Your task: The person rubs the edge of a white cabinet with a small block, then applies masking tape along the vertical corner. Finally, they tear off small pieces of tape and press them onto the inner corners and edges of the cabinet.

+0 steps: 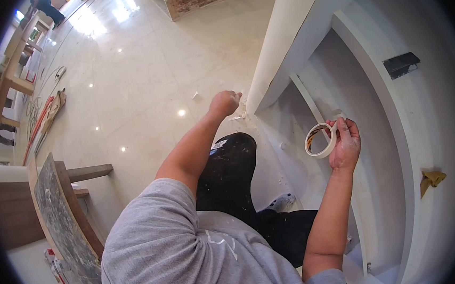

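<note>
A roll of pale masking tape (315,152) hangs upright in my right hand (346,142), whose fingers are closed on its edge beside the white curved shelving (374,71). My left hand (225,103) is closed near the foot of the white rounded column (278,36), just above the floor. What its fingers hold, if anything, is too small to make out. White scraps and crumbs (236,118) lie on the floor by the column's base.
A curved wooden piece (65,213) stands at my left. Cables and red tools (41,122) lie on the glossy tiled floor (141,68). A person (47,7) is far off at the upper left. A dark block (401,65) and a yellowish cloth (432,179) are at the right.
</note>
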The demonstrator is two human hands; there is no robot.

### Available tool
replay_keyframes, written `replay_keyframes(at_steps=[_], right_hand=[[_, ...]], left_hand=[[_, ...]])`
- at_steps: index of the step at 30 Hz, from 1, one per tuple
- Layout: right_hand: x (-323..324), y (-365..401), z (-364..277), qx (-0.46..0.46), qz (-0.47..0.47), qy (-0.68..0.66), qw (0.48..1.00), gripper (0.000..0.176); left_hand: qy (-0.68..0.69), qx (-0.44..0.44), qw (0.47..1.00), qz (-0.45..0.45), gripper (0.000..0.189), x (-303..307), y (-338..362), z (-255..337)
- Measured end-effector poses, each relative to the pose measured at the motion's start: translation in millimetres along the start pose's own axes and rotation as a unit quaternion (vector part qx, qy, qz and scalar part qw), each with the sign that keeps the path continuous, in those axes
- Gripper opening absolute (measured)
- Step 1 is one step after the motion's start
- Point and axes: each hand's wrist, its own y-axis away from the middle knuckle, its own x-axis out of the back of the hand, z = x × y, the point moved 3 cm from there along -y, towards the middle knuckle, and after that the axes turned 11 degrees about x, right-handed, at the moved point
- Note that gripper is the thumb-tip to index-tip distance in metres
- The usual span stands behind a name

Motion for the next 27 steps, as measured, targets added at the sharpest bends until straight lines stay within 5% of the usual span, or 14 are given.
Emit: replay_keyframes(at_steps=[2,8,11,17,24,27], right_hand=[[0.0,0.3,-0.3,0.000,0.001,-0.001,1.000,0.010],[-2.9,3.0,-4.4,-0.005,-0.001,0.001,1.000,0.009],[-4.1,3.7,-6.3,-0.010,0.002,-0.008,1.000,0.010],[-5.6,5.0,-8.9,-0.014,0.019,-0.006,1.000,0.012],[-3.3,4.4,-4.6,-0.006,0.008,-0.001,1.000,0.011],[-4.5,5.2,-6.0,-0.009,0.011,0.006,1.000,0.011]], left_hand=[[0.039,-0.084,0.996,0.010,0.026,-22.2,-12.7,-18.1],[-0.033,0.000,0.999,0.033,0.029,6.4,1.2,-8.4],[-0.034,-0.068,0.997,0.027,0.028,0.5,-7.5,-18.9],[0.005,-0.060,0.998,-0.016,0.019,5.8,-4.3,-10.1],[0.199,-0.163,0.964,0.068,0.022,-1.5,17.3,33.2],[0.219,-0.137,0.963,0.078,0.021,-7.9,28.4,50.2]])
